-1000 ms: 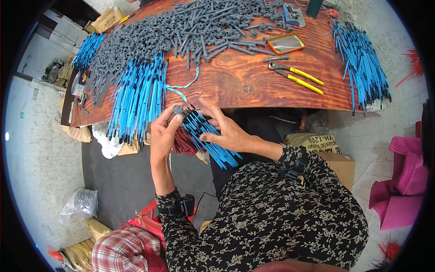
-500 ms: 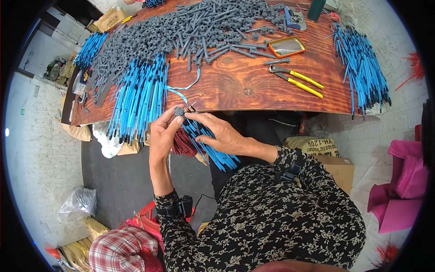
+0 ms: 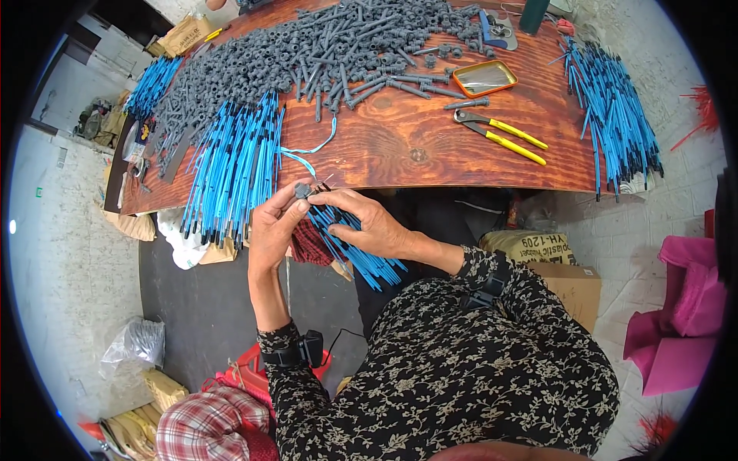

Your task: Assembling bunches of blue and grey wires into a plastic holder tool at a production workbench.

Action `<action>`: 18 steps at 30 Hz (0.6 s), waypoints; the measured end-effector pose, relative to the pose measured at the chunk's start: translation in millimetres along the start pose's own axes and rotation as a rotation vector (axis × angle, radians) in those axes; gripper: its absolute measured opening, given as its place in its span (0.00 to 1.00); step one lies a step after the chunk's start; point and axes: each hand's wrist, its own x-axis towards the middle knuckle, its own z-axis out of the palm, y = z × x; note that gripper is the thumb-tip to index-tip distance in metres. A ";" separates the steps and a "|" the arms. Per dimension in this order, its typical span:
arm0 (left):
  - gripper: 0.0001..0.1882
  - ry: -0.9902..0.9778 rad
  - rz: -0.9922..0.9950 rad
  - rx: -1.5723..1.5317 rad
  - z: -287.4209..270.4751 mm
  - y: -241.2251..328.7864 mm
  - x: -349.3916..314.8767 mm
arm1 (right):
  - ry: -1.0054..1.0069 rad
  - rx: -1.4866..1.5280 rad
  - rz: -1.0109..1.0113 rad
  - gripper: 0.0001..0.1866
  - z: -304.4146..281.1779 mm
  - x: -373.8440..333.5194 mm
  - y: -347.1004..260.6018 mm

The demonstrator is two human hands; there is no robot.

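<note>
Just past the table's near edge, my left hand (image 3: pixel 269 234) pinches a small grey plastic fitting (image 3: pixel 303 190) between thumb and fingertips. My right hand (image 3: pixel 370 227) is closed around a bundle of thin blue rods with black ends (image 3: pixel 375 267), which slants down toward my lap. Its index fingertip meets the fitting beside my left thumb. A few dark rod tips stick out above the right fingers; whether one enters the fitting is hidden. A second blue bundle (image 3: pixel 238 165) overhangs the table edge on the left, near a loose pale blue strip (image 3: pixel 307 150).
Grey plastic parts (image 3: pixel 338 46) are heaped along the back of the wooden table (image 3: pixel 400 157). Yellow-handled pliers (image 3: pixel 503 138), an open tin (image 3: pixel 484 77) and one loose grey part (image 3: pixel 470 104) lie to the right. Another blue bundle (image 3: pixel 619 115) lies over the right edge.
Both hands have shifted very slightly left, with the fitting and the blue bundle still held. The whole view has moved a little; the things on the table stay as they were.
</note>
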 end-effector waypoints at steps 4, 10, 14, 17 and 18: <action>0.20 -0.028 -0.008 0.012 -1.0 1.1 -1.1 | 0.038 0.015 -0.017 0.28 1.7 -1.5 -1.8; 0.20 -0.050 0.009 -0.031 4.0 5.1 -6.9 | 0.052 0.008 -0.041 0.28 2.0 -6.6 -5.8; 0.20 -0.032 0.002 -0.033 4.9 3.8 -9.2 | 0.053 0.002 -0.081 0.28 2.0 -7.4 -3.2; 0.20 -0.014 0.008 -0.024 5.9 3.2 -10.6 | 0.033 0.000 -0.094 0.28 -0.9 -7.5 -2.0; 0.20 -0.005 0.016 -0.019 6.6 3.5 -11.0 | 0.010 -0.002 -0.089 0.28 -3.1 -8.1 -2.2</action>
